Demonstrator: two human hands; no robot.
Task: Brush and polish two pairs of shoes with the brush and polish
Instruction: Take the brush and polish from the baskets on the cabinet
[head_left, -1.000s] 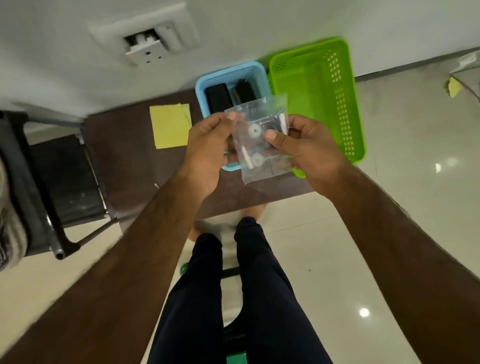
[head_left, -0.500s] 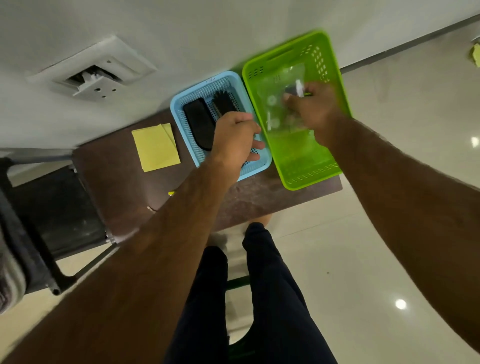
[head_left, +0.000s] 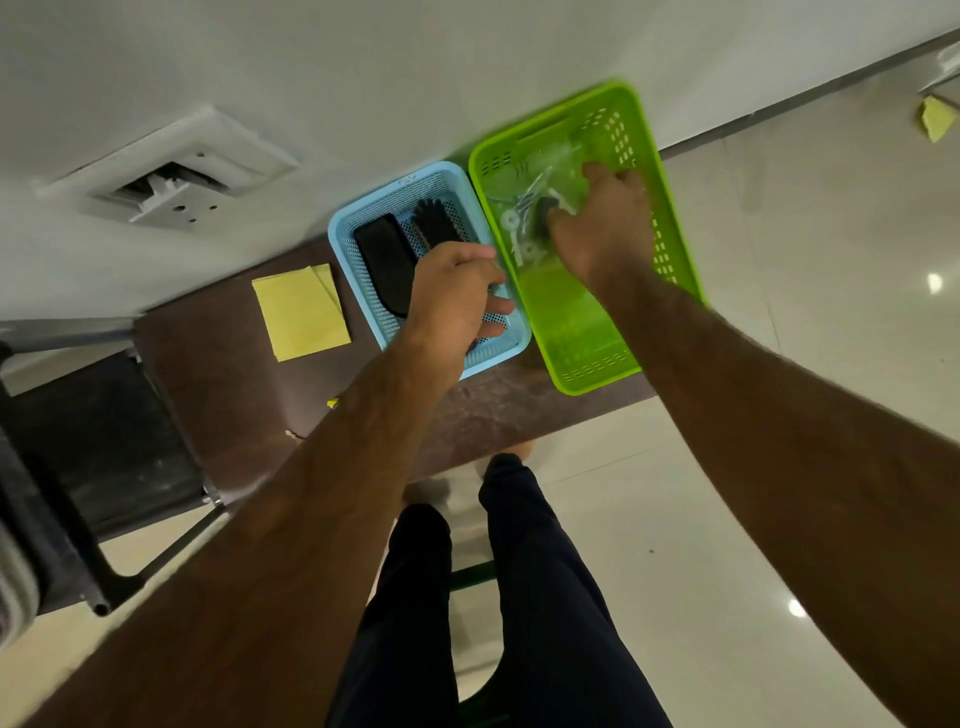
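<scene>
Seemingly, the right hand pinched the bag in the green basket; the left hand hung loosely curled, empty, over the blue basket.

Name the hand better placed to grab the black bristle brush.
Left. The left hand is over the blue plastic basket, beside the black bristle brush; the right hand touches a clear plastic bag in the green plastic basket.

Brush in left basket, bag in right basket, both on table, cloth further left
</scene>
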